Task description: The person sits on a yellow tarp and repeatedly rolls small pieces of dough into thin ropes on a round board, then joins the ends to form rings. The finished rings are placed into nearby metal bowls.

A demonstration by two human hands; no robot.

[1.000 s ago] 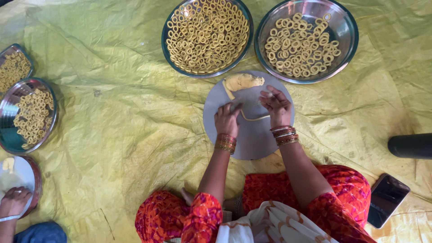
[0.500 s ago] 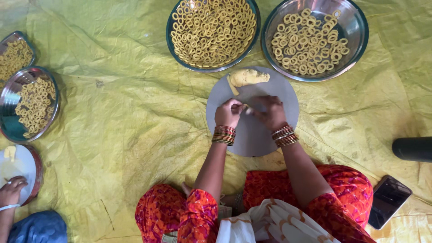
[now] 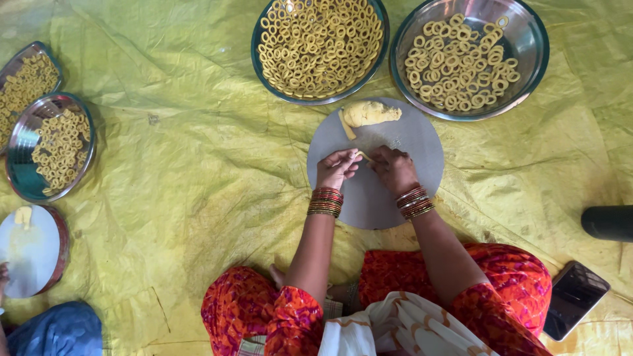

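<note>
I see my left hand and right hand close together over the grey board, fingertips meeting. Between them they pinch a thin strip of dough, both hands curled narrow around it; I cannot tell how much of the strip the fingers hide. Just beyond the hands, on the far part of the board, lies the dough lump. Further out from the left hand sits a bowl full of dough rings, and beyond the right hand a steel bowl partly filled with them. Far off to the left of my left hand are two more ring-filled bowls and another board. A phone lies near my right knee on the yellow sheet.
</note>
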